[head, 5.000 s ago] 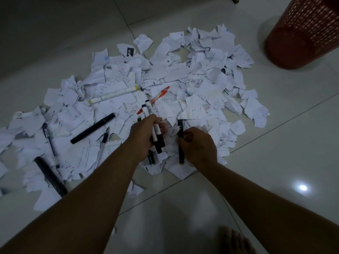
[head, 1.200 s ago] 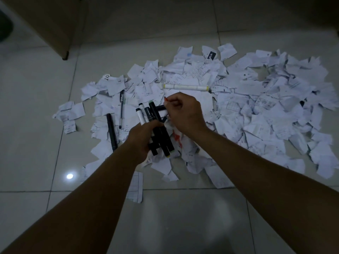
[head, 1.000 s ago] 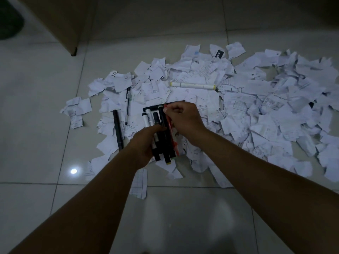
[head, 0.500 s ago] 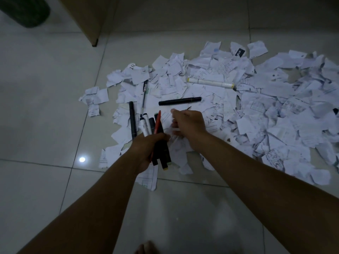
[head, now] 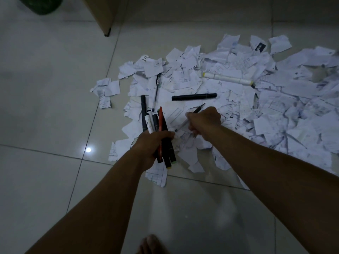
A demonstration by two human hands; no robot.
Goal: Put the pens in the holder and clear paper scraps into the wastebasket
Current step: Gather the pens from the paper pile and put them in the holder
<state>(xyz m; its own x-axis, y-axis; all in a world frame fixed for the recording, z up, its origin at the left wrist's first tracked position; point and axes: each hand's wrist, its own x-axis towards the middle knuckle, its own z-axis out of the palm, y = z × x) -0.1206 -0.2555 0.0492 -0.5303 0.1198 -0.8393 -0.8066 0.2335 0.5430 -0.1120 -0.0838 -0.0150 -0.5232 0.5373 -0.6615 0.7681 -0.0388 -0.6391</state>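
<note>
A wide heap of torn white paper scraps [head: 271, 99] covers the tiled floor. My left hand [head: 154, 143] grips a bundle of several markers and a red pen [head: 159, 125], their tips fanned upward. Just to its right, my right hand [head: 203, 120] pinches a thin clear pen with a dark tip [head: 199, 109] lifted off the scraps. Still lying on the paper are a black marker [head: 194, 97], a white marker with a yellow cap [head: 227, 79], a slim gel pen [head: 156, 90] and a dark marker [head: 143, 107].
A wooden furniture leg [head: 106, 21] stands at the top centre. A dark green round object [head: 42, 4] sits at the top left corner. Bare tiles [head: 45, 107] stretch to the left and in front. My toes [head: 150, 244] show at the bottom edge.
The red pen has joined the bundle in my left hand. My right hand has since picked a thin clear pen off the scraps. The view has panned left, away from the red basket.
</note>
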